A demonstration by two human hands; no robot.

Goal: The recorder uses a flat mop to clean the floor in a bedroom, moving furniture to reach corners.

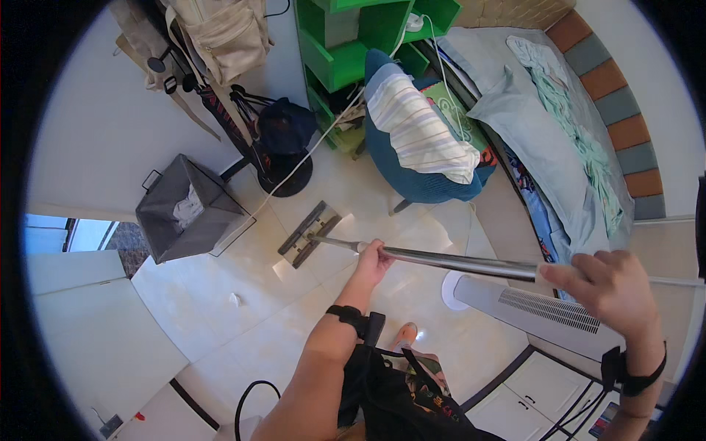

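Both my hands hold a flat mop by its shiny metal pole. My left hand wraps around the lower part of the pole, close to where the pale lower section begins. Around the light-coloured grip at the upper end, my right hand is closed, off to the right. The mop head, with two dark grey strips on it, rests on the glossy tiled floor between a grey fabric laundry basket and a blue chair. A small white scrap lies on the tiles left of my left forearm.
The laundry basket holds white cloth. A white cable runs across near the coat stand base. The blue chair carries striped cloth. A white tower fan stands beneath the pole, beside the bed. Green shelves rise behind.
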